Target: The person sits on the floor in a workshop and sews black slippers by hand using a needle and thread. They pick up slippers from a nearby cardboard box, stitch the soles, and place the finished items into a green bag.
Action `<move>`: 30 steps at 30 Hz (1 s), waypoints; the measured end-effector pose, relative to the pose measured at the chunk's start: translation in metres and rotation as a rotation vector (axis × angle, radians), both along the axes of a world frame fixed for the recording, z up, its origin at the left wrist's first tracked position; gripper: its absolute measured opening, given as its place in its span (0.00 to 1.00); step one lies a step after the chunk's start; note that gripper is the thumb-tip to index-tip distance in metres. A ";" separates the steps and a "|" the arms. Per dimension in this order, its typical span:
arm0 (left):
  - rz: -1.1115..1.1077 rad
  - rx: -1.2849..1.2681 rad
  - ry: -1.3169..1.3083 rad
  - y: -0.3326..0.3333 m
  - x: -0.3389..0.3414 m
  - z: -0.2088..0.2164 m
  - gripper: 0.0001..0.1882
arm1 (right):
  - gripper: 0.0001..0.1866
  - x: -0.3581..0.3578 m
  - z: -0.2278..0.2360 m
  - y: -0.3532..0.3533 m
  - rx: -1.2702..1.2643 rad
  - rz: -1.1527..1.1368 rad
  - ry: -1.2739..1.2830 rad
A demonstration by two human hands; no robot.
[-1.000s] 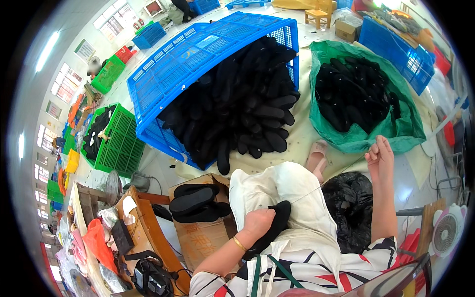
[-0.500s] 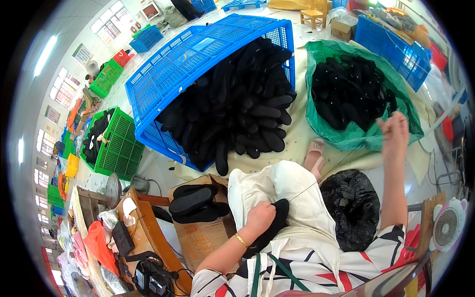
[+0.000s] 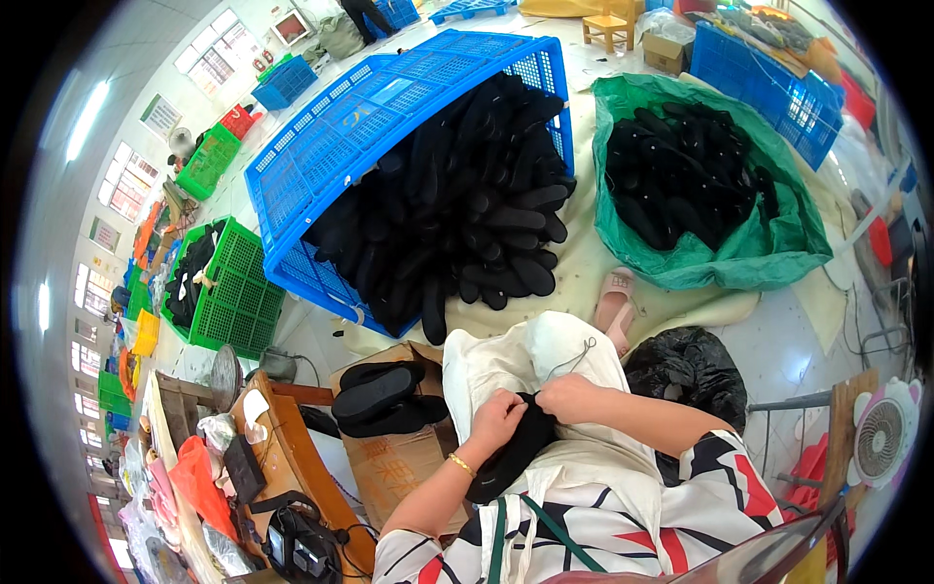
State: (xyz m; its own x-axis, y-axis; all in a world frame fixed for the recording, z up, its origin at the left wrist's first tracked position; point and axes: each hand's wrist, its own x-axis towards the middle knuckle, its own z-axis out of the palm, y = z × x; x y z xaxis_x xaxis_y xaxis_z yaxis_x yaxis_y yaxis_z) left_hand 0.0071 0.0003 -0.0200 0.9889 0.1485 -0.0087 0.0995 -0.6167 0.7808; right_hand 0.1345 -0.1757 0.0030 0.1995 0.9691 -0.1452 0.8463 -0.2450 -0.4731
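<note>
A black cloth shoe (image 3: 516,453) lies slanted across my lap, over a pale apron (image 3: 593,457). My left hand (image 3: 498,417) is closed round its left edge near the upper end. Right beside it, my right hand (image 3: 572,399) is closed in a pinch at the shoe's upper end; what sits between its fingertips is too small to make out. A thin dark thread (image 3: 574,358) loops over the apron just beyond my right hand. More black shoes (image 3: 375,394) are piled on a cardboard box (image 3: 394,477) to my left.
Ahead, a tipped blue crate (image 3: 321,146) spills black shoes. A green sack (image 3: 720,268) of black pieces stands at the right, with a black plastic bag (image 3: 686,365) nearer me. Left is a wooden table (image 3: 306,457); at right, a small fan (image 3: 883,438).
My right hand has come back from far out on the right to the shoe, beside my left hand. The thread, stretched taut before, now lies in a loose loop.
</note>
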 end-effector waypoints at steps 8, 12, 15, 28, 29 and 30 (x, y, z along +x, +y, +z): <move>0.016 -0.176 0.037 0.014 -0.006 -0.039 0.07 | 0.12 -0.029 0.058 0.003 0.185 -0.160 0.056; 0.076 -0.530 0.226 0.021 0.000 -0.048 0.06 | 0.28 -0.076 0.079 0.026 -0.019 0.105 0.230; 0.069 -0.497 0.354 0.018 0.008 -0.024 0.06 | 0.35 -0.107 0.071 0.036 -0.173 0.306 0.169; 0.054 -0.503 0.316 0.019 0.005 -0.031 0.05 | 0.29 -0.154 0.072 0.026 -0.303 0.293 0.066; 0.057 -0.523 0.316 0.018 0.004 -0.029 0.05 | 0.29 -0.158 0.074 0.025 -0.288 0.321 0.043; 0.062 -0.518 0.319 0.020 0.002 -0.030 0.05 | 0.30 -0.160 0.076 0.024 -0.274 0.350 0.018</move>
